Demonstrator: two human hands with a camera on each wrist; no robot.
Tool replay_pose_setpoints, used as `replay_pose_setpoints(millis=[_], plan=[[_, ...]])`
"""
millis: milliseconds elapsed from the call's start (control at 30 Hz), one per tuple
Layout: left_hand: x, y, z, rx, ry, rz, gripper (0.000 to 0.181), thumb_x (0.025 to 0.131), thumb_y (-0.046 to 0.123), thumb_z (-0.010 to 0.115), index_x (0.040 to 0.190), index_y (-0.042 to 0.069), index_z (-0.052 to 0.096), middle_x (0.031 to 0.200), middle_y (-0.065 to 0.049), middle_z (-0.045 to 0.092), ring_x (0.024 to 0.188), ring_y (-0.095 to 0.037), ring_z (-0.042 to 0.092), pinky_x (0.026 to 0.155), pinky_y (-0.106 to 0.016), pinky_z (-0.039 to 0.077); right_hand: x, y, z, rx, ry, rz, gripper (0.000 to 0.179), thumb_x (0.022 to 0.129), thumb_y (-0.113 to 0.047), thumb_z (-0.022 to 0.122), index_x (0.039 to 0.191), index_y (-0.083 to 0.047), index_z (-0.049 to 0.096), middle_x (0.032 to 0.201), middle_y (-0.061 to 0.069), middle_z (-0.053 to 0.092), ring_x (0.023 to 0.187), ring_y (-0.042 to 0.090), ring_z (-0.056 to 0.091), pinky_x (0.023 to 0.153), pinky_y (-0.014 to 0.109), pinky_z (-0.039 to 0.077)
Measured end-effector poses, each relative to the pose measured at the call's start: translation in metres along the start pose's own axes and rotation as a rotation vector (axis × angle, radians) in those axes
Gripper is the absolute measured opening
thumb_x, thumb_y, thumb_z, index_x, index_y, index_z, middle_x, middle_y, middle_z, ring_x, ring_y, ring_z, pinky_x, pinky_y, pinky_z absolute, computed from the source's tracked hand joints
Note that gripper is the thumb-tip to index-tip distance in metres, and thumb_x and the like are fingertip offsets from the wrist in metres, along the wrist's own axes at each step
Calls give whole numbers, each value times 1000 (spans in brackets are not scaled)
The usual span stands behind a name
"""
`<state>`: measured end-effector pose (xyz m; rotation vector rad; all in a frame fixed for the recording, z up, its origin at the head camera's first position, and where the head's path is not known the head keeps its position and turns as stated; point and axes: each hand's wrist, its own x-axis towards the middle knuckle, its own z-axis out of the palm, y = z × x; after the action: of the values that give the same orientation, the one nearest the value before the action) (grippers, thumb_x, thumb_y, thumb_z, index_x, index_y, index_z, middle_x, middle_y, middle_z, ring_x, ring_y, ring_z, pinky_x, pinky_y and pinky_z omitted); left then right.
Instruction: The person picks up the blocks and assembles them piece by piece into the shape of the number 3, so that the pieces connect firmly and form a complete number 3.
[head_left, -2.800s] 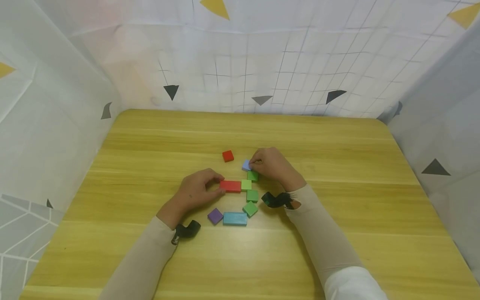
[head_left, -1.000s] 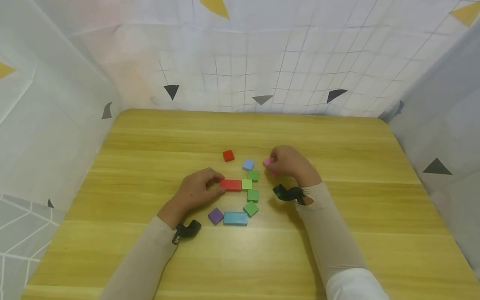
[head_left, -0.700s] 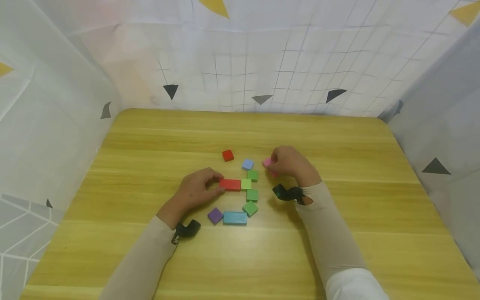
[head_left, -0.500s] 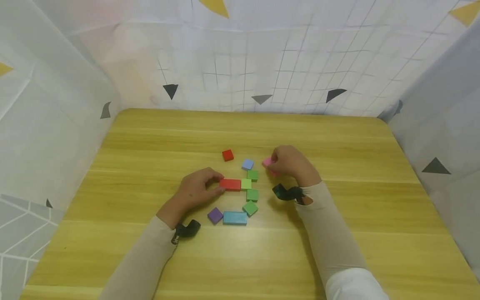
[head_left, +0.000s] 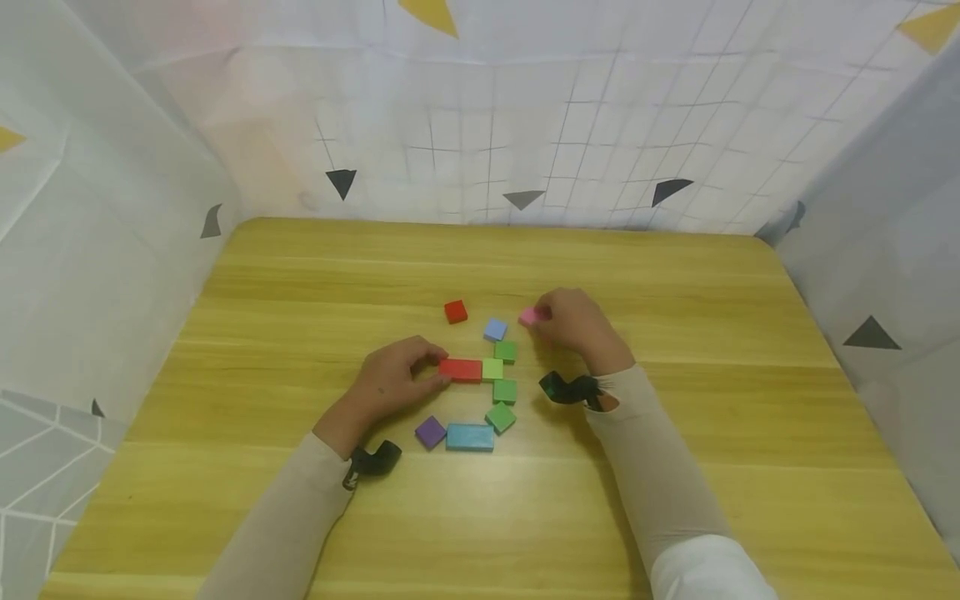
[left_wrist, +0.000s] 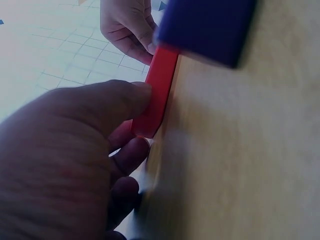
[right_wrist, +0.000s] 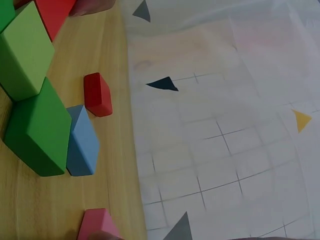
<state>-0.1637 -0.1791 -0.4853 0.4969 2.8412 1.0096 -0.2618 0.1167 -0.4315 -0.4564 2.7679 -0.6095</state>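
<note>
My left hand (head_left: pixel 393 382) pinches the left end of a long red block (head_left: pixel 461 371) between thumb and fingers; the left wrist view shows the same grip on the red block (left_wrist: pixel 157 92). The block's right end meets a lime-green square block (head_left: pixel 492 369). Farther right, my right hand (head_left: pixel 573 321) pinches a pink block (head_left: pixel 528 317), partly hidden by its fingers. Between the hands are green blocks (head_left: pixel 506 351) (head_left: pixel 505 391) above and below the lime one, and a light-blue block (head_left: pixel 495 330) at the upper green block's far edge.
A small red square block (head_left: pixel 456 312) lies alone farther back. Nearer the person are a tilted green block (head_left: pixel 501 417), a long blue block (head_left: pixel 470 437) and a purple block (head_left: pixel 431 432). Patterned cloth (head_left: pixel 465 125) hangs behind the wooden table (head_left: pixel 337 267).
My right hand has left the light-blue block and moved right to the pink block. It has since shifted slightly left and away with that block. The left hand has stayed put.
</note>
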Motion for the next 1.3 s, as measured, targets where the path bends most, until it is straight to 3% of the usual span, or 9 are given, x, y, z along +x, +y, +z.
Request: replay_pose_setpoints(millis=[333,633,867,1100,1300], plan=[[-1,1,0,-11,-3,-4,36,90,44,72,119,25,68,101,15,63,86,-11,54,78,-31,48,9,3,8,2,46,-100,30,94,-28,69,109,-2,75,101,13,72,89,28,62,88,45,52],[-1,2,-1,-27,-12,-23,36,89,45,71,120,26,67,102,14,63,87,-12,55,78,-32,48,15,6,17,-13,107,-203,23,94,-29,70,100,-10,79,87,6,70,77,23,56,77,39,50],[0,0,0,-11,-9,-5,36,90,46,71,120,26,67,101,15,63,85,-12,54,77,-31,48,16,1,21,-22,144,-212,22,93,-27,71,103,-9,79,94,8,75,83,24,64,81,41,52],[0,0,0,-5,-6,-3,36,89,46,71,119,26,68,99,15,62,84,-12,54,75,-31,47,18,-3,27,-103,192,-259,23,94,-28,70,92,-7,78,93,9,71,88,28,63,84,43,51],[0,2,-1,-10,-16,-20,36,90,46,70,119,26,68,99,15,62,85,-12,54,76,-31,47,21,1,24,-13,183,-225,36,96,-36,65,113,-5,74,109,12,72,103,30,65,94,45,50]])
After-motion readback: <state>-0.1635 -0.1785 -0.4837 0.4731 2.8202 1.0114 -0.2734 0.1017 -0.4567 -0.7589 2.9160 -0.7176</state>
